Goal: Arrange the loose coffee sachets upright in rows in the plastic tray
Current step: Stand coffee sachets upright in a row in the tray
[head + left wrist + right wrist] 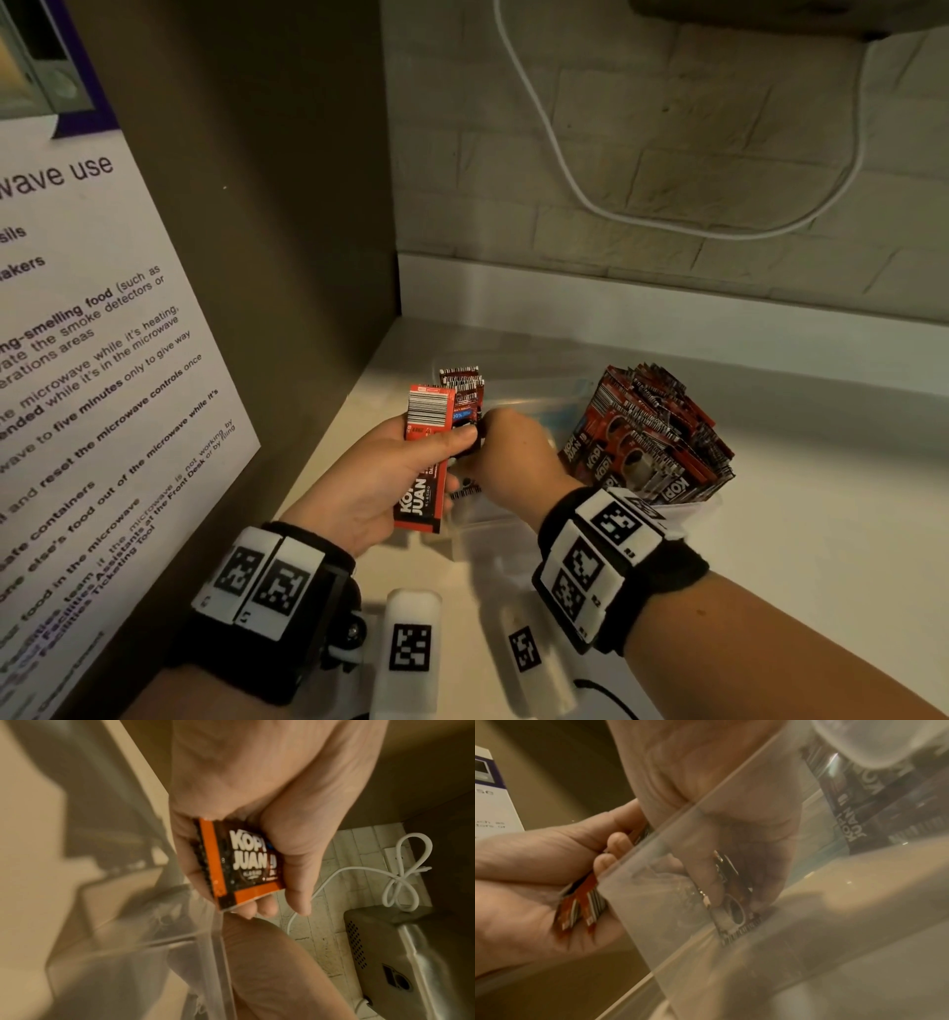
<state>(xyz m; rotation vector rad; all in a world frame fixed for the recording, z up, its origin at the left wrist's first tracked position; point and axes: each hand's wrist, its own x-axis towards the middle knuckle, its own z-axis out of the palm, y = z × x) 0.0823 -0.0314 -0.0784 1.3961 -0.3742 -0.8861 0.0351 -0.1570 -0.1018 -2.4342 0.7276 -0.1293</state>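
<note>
**Setting coffee sachets into the clear tray**

Standing a coffee sachet (pixel 731 902) up in the plastic tray (pixel 482 514) is the job right now. The right hand (pixel 518 452) reaches down inside the tray, at its left end, and its fingers (pixel 706 882) pinch that one sachet, whose bottom edge looks to be on the tray floor. The left hand (pixel 375 483) is just left of the tray. Its thumb and fingers are curled round a small stack of sachets (pixel 426 457), held upright.

At the right end of the tray a big bunch of sachets (pixel 652 437) already stands, fanned out and leaning.

The sachets look thin, light and bendy, with a shiny skin that may slip. A single one will likely flop over, so it is best held by its flat sides near the top and leaned on a wall or a neighbour.

The tray walls are see-through and easy to bump. The middle of the tray looks open. The brown side wall (pixel 287 205) stands near on the left, and the white desk (pixel 801 539) has open room on the right.
</note>
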